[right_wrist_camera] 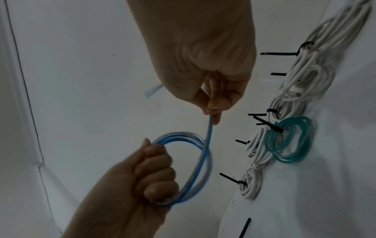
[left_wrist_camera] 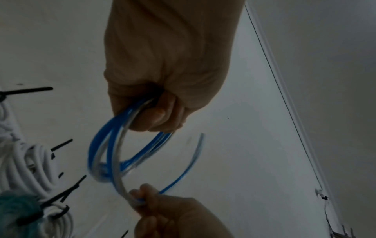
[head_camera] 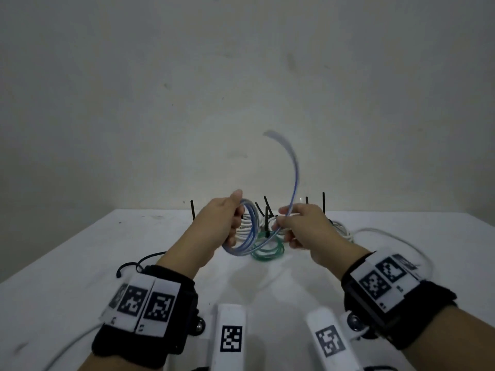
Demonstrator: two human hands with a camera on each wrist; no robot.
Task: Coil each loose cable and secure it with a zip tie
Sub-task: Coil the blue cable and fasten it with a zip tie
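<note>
Right now we hold the blue cable (head_camera: pixel 249 231) in the air above the white table (head_camera: pixel 80 253), both fists curled tight around it. Our left hand (head_camera: pixel 222 223) grips the wound loops, which hang below and to the right of that fist. Our right hand (head_camera: pixel 302 226) pinches the strand leaving the coil, and the free end arcs up above that pinch, blurred. Just beyond our two grips a green coil (head_camera: pixel 267 251) lies on the table, and behind it a row of white cable bundles (right_wrist_camera: pixel 284 112), each cinched with a black zip tie (right_wrist_camera: pixel 270 124) whose tail sticks up. A loose white cable (head_camera: pixel 388 236) trails to the right of our right wrist.
</note>
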